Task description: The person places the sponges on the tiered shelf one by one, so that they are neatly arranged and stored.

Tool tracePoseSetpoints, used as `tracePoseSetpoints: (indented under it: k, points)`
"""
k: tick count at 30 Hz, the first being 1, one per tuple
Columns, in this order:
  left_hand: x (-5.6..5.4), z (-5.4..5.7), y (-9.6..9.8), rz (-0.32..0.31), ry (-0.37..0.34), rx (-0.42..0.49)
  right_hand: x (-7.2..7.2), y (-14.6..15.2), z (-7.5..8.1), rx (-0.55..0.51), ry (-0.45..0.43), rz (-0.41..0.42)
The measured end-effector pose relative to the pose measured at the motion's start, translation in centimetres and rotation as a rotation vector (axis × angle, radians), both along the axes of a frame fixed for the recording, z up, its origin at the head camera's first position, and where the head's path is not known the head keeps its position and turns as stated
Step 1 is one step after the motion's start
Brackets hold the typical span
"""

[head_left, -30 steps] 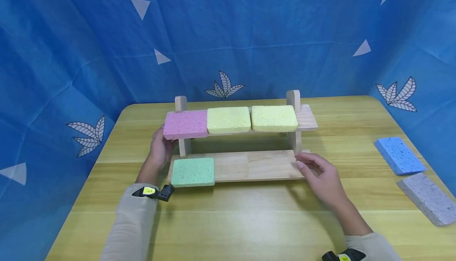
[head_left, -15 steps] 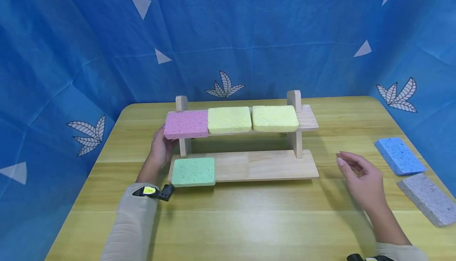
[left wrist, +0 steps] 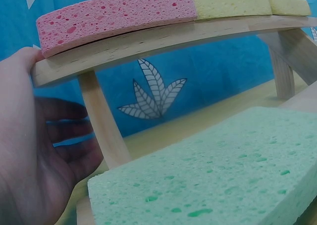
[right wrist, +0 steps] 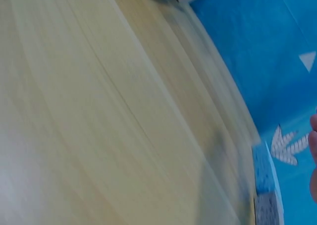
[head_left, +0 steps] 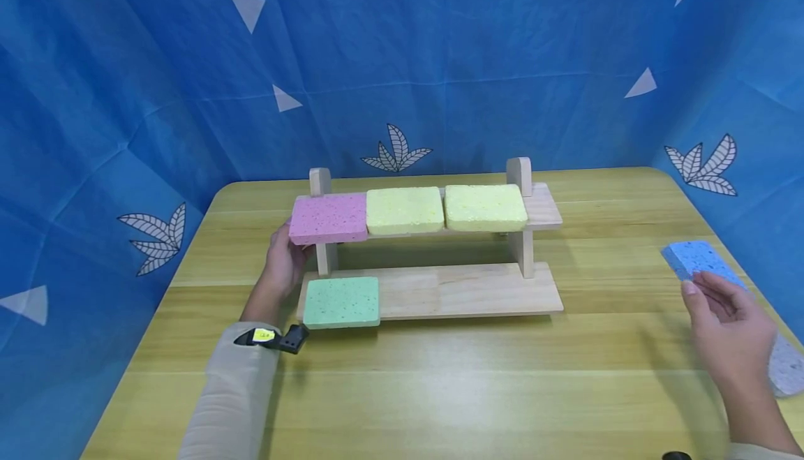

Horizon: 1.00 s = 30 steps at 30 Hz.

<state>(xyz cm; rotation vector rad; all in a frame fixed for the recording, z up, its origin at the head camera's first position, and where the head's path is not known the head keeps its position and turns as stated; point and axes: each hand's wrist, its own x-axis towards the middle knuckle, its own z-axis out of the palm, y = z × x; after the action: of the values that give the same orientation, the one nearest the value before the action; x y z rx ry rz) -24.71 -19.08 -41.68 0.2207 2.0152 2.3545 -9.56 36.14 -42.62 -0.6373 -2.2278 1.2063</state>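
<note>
A two-tier wooden shelf rack (head_left: 471, 291) stands mid-table. My left hand (head_left: 283, 264) grips its left end, the thumb at the upper board's edge and the fingers bent near the upright (left wrist: 104, 121). On the upper board lie a pink sponge (head_left: 329, 218) and two yellow sponges, one in the middle (head_left: 405, 209) and one to the right (head_left: 486, 207). A green sponge (head_left: 342, 302) lies at the left of the lower board. My right hand (head_left: 735, 331), loosely bent and holding nothing, hovers at the blue sponge (head_left: 698, 256), partly covering it and the grey sponge (head_left: 787, 368).
The wooden table (head_left: 440, 390) has rounded back corners. A blue cloth backdrop (head_left: 440, 62) with white triangles and leaf prints rises behind it and along both sides. Bare tabletop lies between the rack and the right-hand sponges.
My right hand has left the right end of the lower board and travelled right across the table to the blue and grey sponges. My left hand, rack and shelved sponges have stayed put.
</note>
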Motion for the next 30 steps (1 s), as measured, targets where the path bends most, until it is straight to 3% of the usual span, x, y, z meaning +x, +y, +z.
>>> tracePoseSetpoints:
  k: [4,10,14,17,23,30]
  points:
    - [0.1,0.1,0.0,-0.003,0.001,-0.022,0.5,1.5,0.2,-0.006,-0.128,-0.124]
    - [0.2,0.2,0.0,-0.005,-0.013,-0.062,1.3,3.5,0.1,-0.041,-0.312,-0.236]
    - [0.2,0.2,0.1,-0.013,-0.013,-0.065,1.8,4.7,-0.2,-0.006,-0.42,-0.297]
    - [0.1,0.3,0.1,-0.014,-0.012,-0.063,2.2,6.1,-1.1,0.035,-0.483,-0.32]
    - [0.0,0.3,0.1,-0.013,-0.004,-0.063,3.2,9.0,-3.9,-0.024,-0.651,-0.382]
    - [0.0,0.2,0.1,-0.004,-0.009,-0.052,4.0,9.2,-4.4,-0.033,-0.669,-0.37]
